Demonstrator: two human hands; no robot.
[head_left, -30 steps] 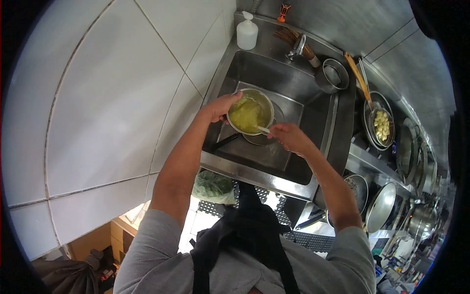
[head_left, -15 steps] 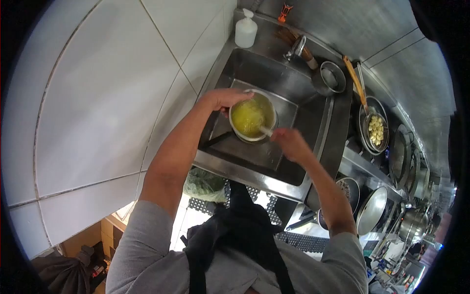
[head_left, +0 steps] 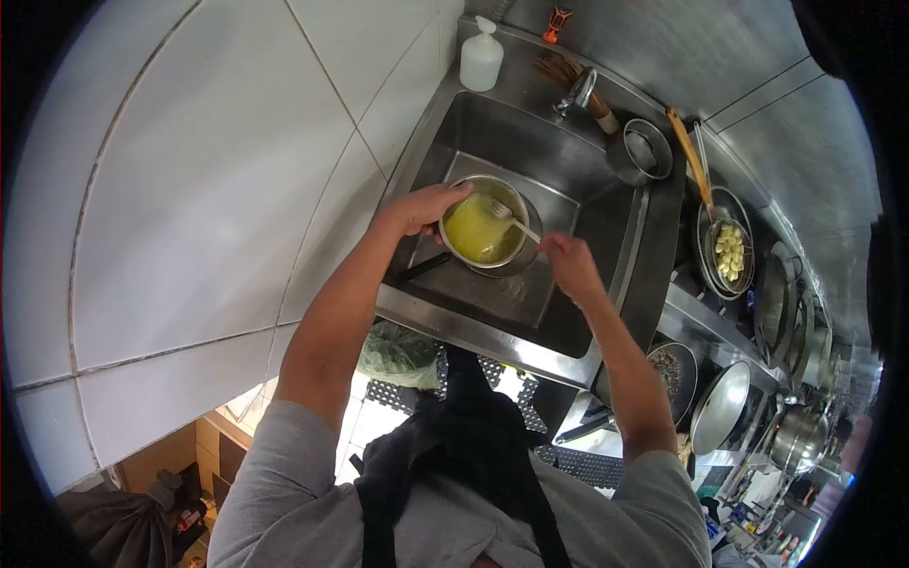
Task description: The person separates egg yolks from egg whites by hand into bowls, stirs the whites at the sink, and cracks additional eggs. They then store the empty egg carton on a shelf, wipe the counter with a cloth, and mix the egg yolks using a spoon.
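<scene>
Person's L hand [head_left: 431,210] clamped on the round, shiny steel bowl [head_left: 488,180], thumb over the rim! R hand [head_left: 571,265] gripping the end of a slim silver metal fork [head_left: 524,227], tines at the yellow liquid [head_left: 472,233], depth unclear. All above the rect. stainless-steel sink [head_left: 516,133], w/ a black-handled round metal pan [head_left: 426,268] under the bowl; contact hard to call. Back L, a white plastic pump bottle [head_left: 481,63]; back R, curved chrome tap [head_left: 579,90] nr a small steel pot [head_left: 621,163]. Far R, a wooden-handled mesh strainer [head_left: 691,151] w/ pale-yellow pcs [head_left: 729,251].

Yellow liquid [head_left: 472,233], slanted fork [head_left: 517,223] in bowl [head_left: 512,196]
</scene>
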